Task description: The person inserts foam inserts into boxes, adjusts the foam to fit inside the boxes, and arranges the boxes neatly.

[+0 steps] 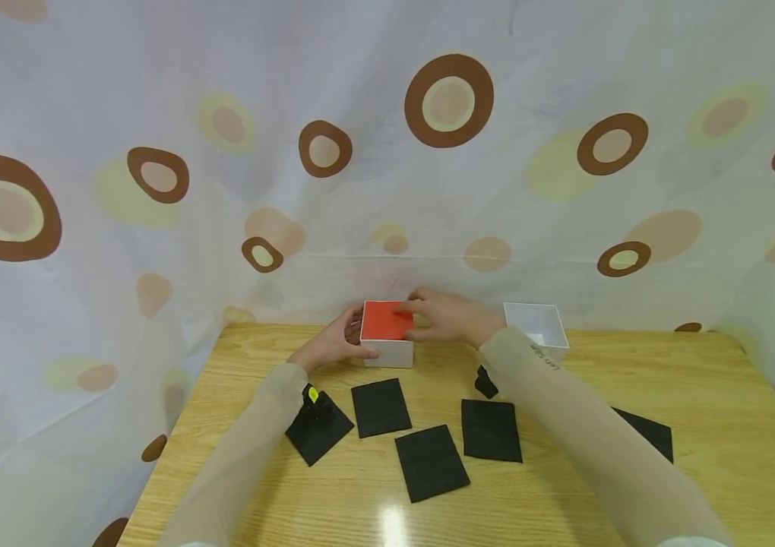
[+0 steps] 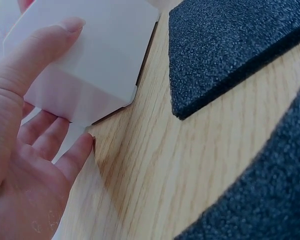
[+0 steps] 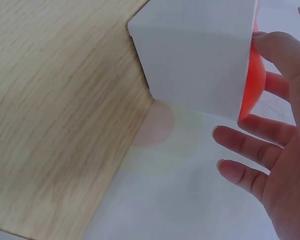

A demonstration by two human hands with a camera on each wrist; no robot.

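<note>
A white box (image 1: pixel 388 354) stands near the back of the table with a red sheet (image 1: pixel 382 322) over its top. My left hand (image 1: pixel 333 343) holds the box at its left side, thumb (image 2: pixel 50 47) across the front wall and fingers behind the left corner. From the right, my right hand (image 1: pixel 452 315) reaches over the top, its fingers touching the red sheet. In the right wrist view the sheet (image 3: pixel 252 87) bulges above the rim, with the thumb right at the rim and the other fingers spread loosely.
Several black foam squares (image 1: pixel 431 463) lie in front of the box; one (image 1: pixel 647 433) is partly behind the right sleeve. A second white box (image 1: pixel 543 325), its top uncovered, stands at the back right. A patterned curtain (image 1: pixel 387 190) hangs along the table's back edge.
</note>
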